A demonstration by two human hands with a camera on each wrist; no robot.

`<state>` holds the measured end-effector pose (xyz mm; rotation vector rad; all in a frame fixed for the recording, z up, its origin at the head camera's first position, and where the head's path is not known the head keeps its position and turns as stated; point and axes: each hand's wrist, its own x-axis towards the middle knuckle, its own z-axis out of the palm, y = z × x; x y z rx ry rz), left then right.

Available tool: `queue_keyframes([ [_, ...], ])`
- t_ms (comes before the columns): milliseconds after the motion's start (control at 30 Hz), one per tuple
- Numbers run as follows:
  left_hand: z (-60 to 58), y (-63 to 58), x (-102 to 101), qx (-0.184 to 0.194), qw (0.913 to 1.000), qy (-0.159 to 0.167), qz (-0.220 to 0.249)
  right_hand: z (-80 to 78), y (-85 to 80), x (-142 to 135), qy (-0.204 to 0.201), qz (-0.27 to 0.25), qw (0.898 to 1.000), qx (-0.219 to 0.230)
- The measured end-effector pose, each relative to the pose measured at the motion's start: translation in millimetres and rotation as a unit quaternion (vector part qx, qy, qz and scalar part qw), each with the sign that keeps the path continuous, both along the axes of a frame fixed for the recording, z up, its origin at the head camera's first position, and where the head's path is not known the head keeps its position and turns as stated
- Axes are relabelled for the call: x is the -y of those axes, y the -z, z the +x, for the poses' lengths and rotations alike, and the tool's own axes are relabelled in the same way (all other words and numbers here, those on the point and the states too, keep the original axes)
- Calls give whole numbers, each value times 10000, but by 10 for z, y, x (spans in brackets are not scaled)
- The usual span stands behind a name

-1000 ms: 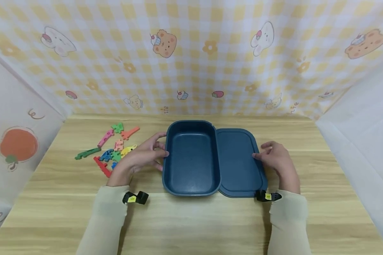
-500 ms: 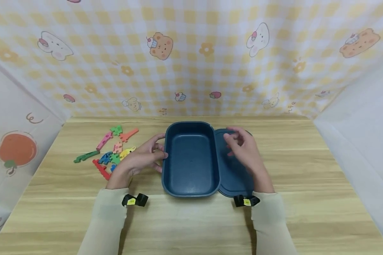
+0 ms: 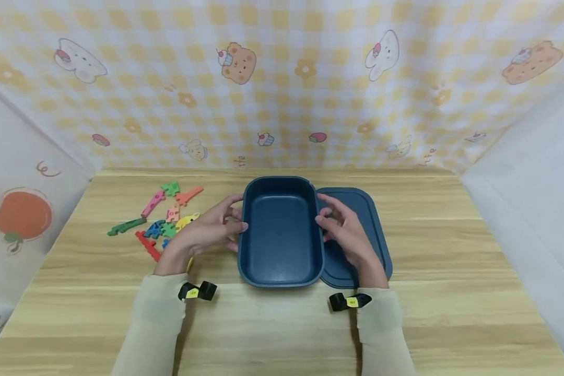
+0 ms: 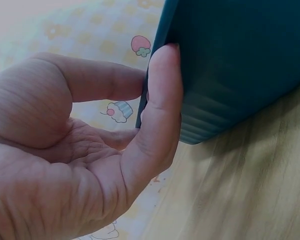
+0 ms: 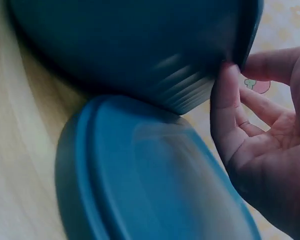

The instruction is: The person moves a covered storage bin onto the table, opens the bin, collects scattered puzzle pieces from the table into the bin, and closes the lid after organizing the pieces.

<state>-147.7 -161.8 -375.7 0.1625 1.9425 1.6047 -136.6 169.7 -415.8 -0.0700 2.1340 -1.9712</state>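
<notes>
I log the blue box [image 3: 281, 237] at the far middle of the bench [image 3: 272, 331], left hand [image 3: 213, 225] and right hand [image 3: 345, 230] gripping its 2 opposite sides with curled fingers [image 4: 107, 82], blue lid [image 3: 364, 213] at right.

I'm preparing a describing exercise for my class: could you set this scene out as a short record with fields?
Table: wood-grain top
Container: dark blue, upright, open at the top
Left hand: grips the container's left side
Right hand: grips the container's right side
Lid: dark blue, right of the container, partly hidden behind the right hand
Puzzle pieces: several colours, scattered left of the container
Backdrop cloth: yellow-and-white check, cartoon prints
</notes>
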Motion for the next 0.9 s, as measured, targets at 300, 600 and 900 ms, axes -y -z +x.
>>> queue_keyframes([
  [300, -6, 4, -27, -25, 10000, -30, 92, -12, 45, -107, -271, -832, 9953, 406],
  [600, 50, 23, -30, -143, 9996, -232, 102, 15, 21, -123, -454, -960, 9935, 416],
  [900, 182, 48, -75, -319, 9966, -737, -168, 17, 34, -114, -625, -1008, 9921, 397],
])
